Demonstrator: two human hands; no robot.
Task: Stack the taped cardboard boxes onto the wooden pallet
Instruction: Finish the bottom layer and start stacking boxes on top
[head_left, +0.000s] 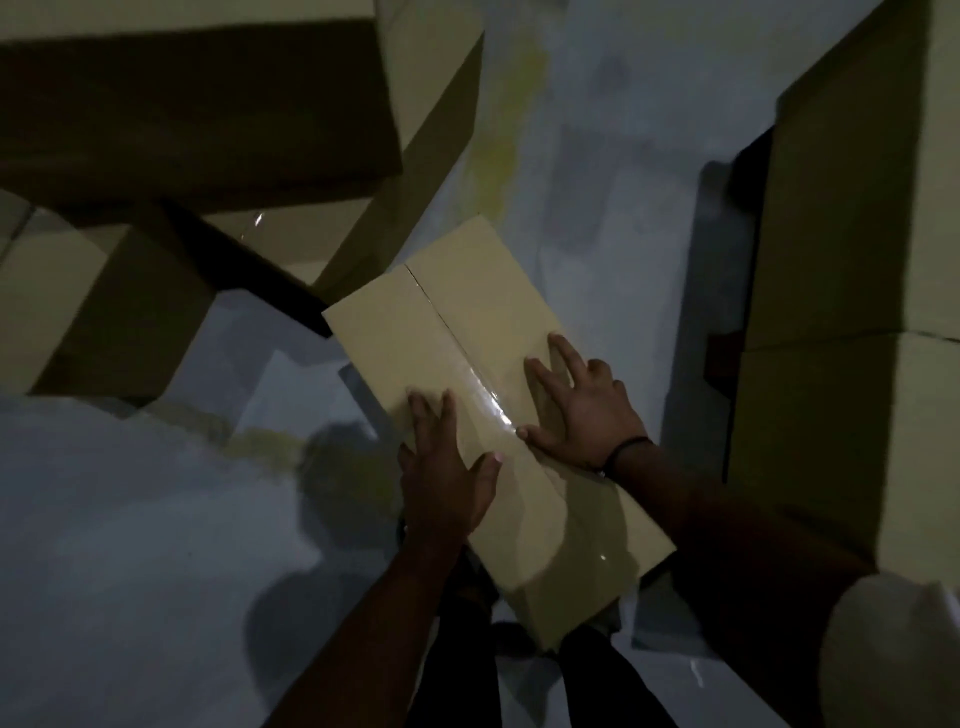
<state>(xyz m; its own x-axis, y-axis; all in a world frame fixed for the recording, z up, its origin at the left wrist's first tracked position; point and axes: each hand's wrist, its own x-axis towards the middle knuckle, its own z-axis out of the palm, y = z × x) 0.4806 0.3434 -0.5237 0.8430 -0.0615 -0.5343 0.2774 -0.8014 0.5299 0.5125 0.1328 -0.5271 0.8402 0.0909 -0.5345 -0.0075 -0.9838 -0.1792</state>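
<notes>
Head view: box (467, 332), frame centre; left hand (447, 473) and right hand (584, 410) lie flat on its taped top, fingers spread.
Risk: nothing gripped underneath, so a lift may let it slip.

Nothing here can be read. The long tan cardboard box (467, 332) shows only plain faces under the strip of clear tape (488, 410) along its top seam. The stacked brown cardboard boxes (852, 208) standing around it on the floor are just as plain in this dim light.
</notes>
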